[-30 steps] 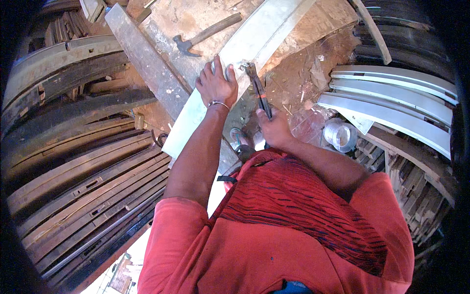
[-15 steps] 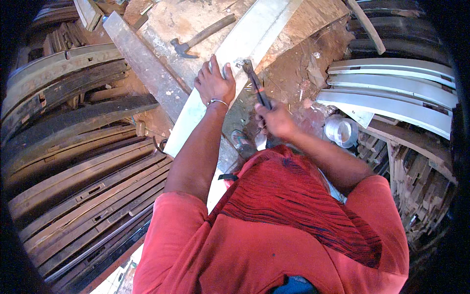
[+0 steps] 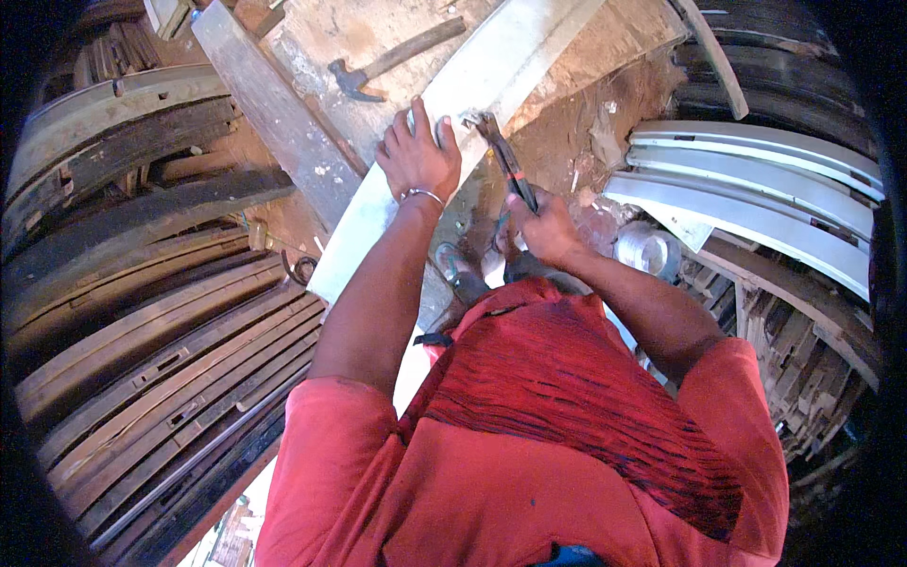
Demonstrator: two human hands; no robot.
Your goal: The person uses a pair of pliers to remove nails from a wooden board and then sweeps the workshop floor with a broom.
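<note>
White board (image 3: pixel 520 68) lies just beside a claw hammer (image 3: pixel 408 51).

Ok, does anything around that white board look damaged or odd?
Yes: the white board has a rough, greyish patch beside the head of the pliers in the right hand. It looks odd against the smoother pale surface, possibly damage, though too small to be sure. Scraps also litter the ground nearby.
</note>
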